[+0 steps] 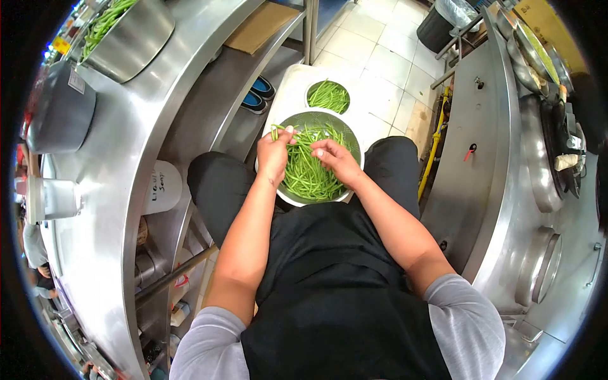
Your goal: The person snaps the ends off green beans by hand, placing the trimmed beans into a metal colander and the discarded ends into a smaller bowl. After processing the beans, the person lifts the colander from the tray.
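A metal colander (347, 133) full of green beans (307, 174) rests on my lap. My left hand (274, 154) is closed on one green bean (297, 134) above the pile, thumb and fingers pinching it. My right hand (335, 159) pinches the same bean from the other side, just over the colander. Beyond the colander a smaller bowl of green beans (328, 96) stands on a white surface (288, 95).
A steel counter (114, 209) curves along my left, with a large metal bowl of beans (130, 31) and a dark pot (60, 107) on it. A white bucket (164, 188) sits on the shelf below. A steel cooking range (506, 158) runs along my right. Tiled floor lies ahead.
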Demonstrator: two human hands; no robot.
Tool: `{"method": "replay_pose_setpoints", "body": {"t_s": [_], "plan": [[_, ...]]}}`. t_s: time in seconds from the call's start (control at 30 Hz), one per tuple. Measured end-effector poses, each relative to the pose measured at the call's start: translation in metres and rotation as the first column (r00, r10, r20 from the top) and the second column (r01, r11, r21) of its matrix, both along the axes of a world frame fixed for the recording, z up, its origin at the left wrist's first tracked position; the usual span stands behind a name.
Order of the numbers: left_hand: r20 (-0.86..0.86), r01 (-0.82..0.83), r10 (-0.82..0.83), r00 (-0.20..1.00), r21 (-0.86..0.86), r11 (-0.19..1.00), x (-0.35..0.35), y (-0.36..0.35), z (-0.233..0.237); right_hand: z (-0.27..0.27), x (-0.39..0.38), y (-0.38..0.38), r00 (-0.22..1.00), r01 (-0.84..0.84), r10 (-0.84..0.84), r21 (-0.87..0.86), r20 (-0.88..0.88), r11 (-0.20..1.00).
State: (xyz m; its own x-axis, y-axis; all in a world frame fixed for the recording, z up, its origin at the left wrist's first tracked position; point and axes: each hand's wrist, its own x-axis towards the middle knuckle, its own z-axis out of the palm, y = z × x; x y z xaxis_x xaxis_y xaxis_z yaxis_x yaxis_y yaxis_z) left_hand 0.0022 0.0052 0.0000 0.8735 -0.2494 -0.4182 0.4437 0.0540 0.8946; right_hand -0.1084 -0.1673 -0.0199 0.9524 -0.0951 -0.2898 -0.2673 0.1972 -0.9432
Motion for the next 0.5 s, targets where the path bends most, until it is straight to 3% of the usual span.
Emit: {"method": "replay_pose_setpoints", "body": {"t_s": [0.13, 0.2, 0.27, 0.3, 0.33, 0.4, 0.43, 0.47, 0.5], "plan": [[0.121, 0.042, -0.037, 0.992, -0.045, 0.998, -0.007, -0.003, -0.003, -0.004, -0.001, 0.008, 0.999, -0.047, 0.047, -0.066, -0.006, 0.997], [0.102, 0.097, -0.099, 0.99, 0.02, 0.995, -0.011, 0.0, 0.003, -0.008, -0.002, 0.011, 0.999, -0.034, 0.038, -0.099, 0.03, 0.994], [0.264, 0.167, -0.172, 0.949, 0.039, 0.985, -0.017, -0.004, 0.007, -0.017, 0.0, 0.006, 0.992, 0.096, -0.065, 0.304, -0.11, 0.948], [0.39, 0.234, -0.286, 0.875, 0.176, 0.956, -0.021, -0.004, 0.019, -0.014, 0.003, 0.008, 0.962, 0.255, -0.182, 0.432, -0.202, 0.865], [0.553, 0.256, -0.378, 0.742, 0.288, 0.923, -0.026, -0.003, 0.026, -0.023, 0.004, 0.0, 0.962, 0.255, -0.18, 0.431, -0.208, 0.865], [0.624, 0.313, -0.36, 0.694, 0.189, 0.931, -0.032, -0.004, 0.035, -0.039, 0.007, -0.022, 0.863, 0.494, -0.316, 0.528, -0.394, 0.69], [0.619, 0.315, -0.361, 0.697, 0.187, 0.93, -0.033, -0.002, 0.032, -0.033, 0.01, -0.028, 0.821, 0.551, -0.383, 0.414, -0.423, 0.724], [0.544, 0.324, -0.316, 0.777, 0.084, 0.942, -0.031, 0.002, 0.029, -0.032, 0.012, -0.033, 0.832, 0.496, -0.408, 0.176, -0.375, 0.85], [0.458, 0.317, -0.273, 0.846, -0.021, 0.948, -0.028, 0.003, 0.028, -0.029, 0.012, -0.028, 0.846, 0.465, -0.493, -0.173, -0.201, 0.868]]}}
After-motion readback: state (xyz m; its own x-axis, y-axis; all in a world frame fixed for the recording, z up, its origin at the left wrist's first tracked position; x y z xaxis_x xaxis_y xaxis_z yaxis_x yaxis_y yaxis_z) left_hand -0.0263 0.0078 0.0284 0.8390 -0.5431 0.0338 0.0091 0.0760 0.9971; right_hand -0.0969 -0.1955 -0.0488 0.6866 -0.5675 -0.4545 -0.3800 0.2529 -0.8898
